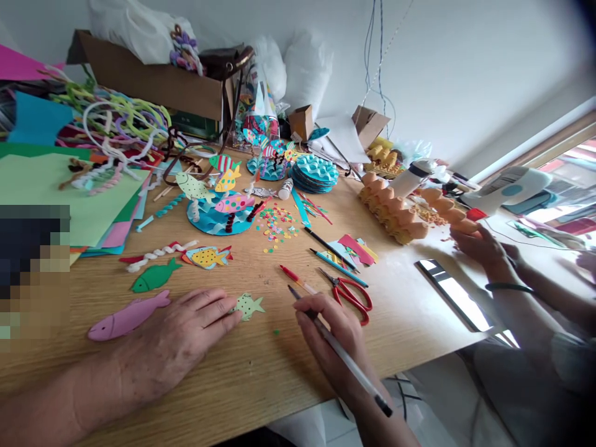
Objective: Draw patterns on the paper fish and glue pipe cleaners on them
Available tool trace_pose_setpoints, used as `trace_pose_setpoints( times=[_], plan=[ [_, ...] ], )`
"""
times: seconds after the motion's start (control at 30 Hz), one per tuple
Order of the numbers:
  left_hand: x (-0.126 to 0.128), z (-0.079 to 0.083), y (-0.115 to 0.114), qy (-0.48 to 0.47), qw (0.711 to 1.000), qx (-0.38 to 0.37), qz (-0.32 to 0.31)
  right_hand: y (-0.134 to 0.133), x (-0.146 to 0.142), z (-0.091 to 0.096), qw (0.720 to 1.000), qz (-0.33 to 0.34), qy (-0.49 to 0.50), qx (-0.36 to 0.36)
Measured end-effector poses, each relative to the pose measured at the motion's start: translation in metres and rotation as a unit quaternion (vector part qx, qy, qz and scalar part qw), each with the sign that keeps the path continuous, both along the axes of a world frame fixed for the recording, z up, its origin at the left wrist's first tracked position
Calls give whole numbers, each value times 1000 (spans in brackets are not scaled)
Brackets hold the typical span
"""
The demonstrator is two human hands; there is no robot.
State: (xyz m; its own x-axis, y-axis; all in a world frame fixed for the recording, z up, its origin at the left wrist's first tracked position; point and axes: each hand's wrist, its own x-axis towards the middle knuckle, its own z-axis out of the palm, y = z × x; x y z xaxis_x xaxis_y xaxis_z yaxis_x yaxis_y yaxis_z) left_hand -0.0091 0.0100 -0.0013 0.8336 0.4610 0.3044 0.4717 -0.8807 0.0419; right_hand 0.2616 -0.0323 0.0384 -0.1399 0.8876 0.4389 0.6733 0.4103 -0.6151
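Observation:
My left hand [186, 329] lies flat on the wooden table [261, 379], fingers stretched out, fingertips resting on a small pale green paper fish [249, 305]. My right hand [328, 338] is closed round a pen [342, 354], its tip pointing up-left near the paper fish. A purple paper fish [128, 316] lies just left of my left hand, a dark green paper fish [153, 277] above it. Red-handled scissors [349, 292] lie just right of my right hand.
Another person's hands [488, 251] work at the right by orange egg cartons [395, 211]. Coloured paper sheets [56, 186], pipe cleaners [116, 124], a blue fish display [218, 214], confetti [277, 226], pencils, a cardboard box [149, 77] and a dark ruler-like strip [454, 298] crowd the table.

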Motion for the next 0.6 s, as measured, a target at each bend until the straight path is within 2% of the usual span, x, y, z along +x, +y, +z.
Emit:
trace_pose_setpoints(
  times=[0.1,0.17,0.33,0.5,0.6],
  plan=[
    [-1,0,2,-2,1000,-16,10,0,26,5,1000,10,-6,-4],
    [-3,-1,3,-11,999,-38,17,-1,42,10,999,21,7,-34],
    [-6,-1,6,-47,998,-44,-3,0,58,14,993,-11,35,-113],
    [-7,-7,10,-67,997,-42,-8,17,60,5,986,-57,-103,-115],
    [-11,-11,14,-69,997,-43,-17,30,60,1,966,-89,-201,-137]
  ],
)
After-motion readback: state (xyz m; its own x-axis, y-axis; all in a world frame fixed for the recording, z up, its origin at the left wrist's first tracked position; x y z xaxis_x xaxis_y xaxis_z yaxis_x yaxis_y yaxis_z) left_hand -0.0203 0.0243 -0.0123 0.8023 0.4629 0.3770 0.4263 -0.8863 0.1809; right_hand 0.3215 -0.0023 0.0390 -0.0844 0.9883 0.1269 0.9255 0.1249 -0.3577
